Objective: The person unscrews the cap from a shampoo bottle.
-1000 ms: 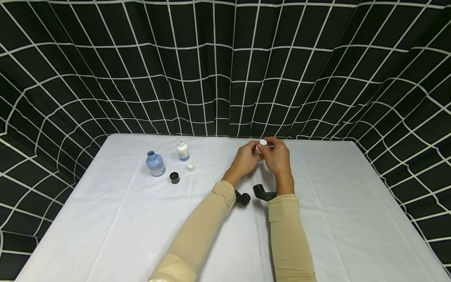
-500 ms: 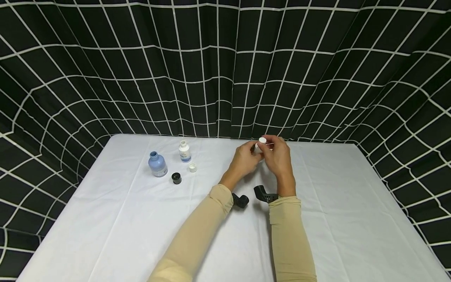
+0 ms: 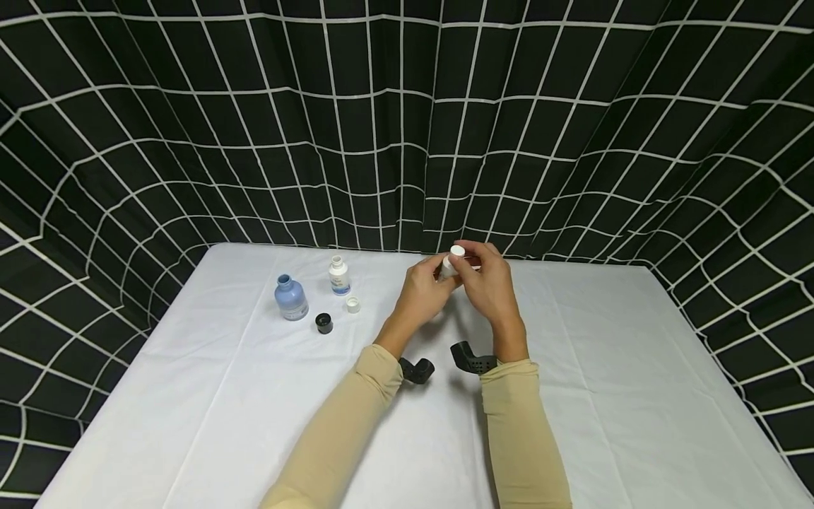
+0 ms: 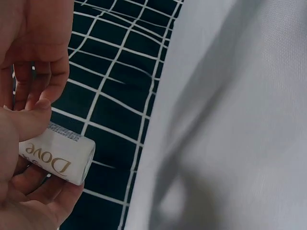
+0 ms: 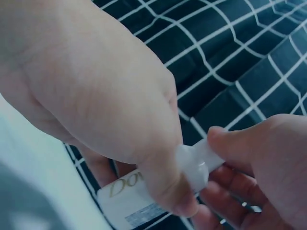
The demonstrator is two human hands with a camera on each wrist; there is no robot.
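Upright and slightly tilted above the table's far edge is a small white Dove bottle (image 4: 55, 151), base downward. My left hand (image 3: 420, 290) grips its body, with the thumb laid across it in the right wrist view. My right hand (image 3: 488, 286) pinches the white cap (image 3: 457, 251) between thumb and fingers at the top; the cap is partly covered by those fingers in the right wrist view. Gold lettering shows on the bottle's side, and its base is free of both hands in the left wrist view.
To the left stand an uncapped blue bottle (image 3: 292, 300) and an uncapped white bottle (image 3: 340, 277). A black cap (image 3: 323, 323) and a small white cap (image 3: 352, 305) lie before them on the white tablecloth (image 3: 222, 424). A black grid curtain (image 3: 356, 120) rises behind.
Both hands and the Dove bottle have shifted left, closer to the other bottles. The grip on bottle and cap looks much the same. The head view has turned slightly.
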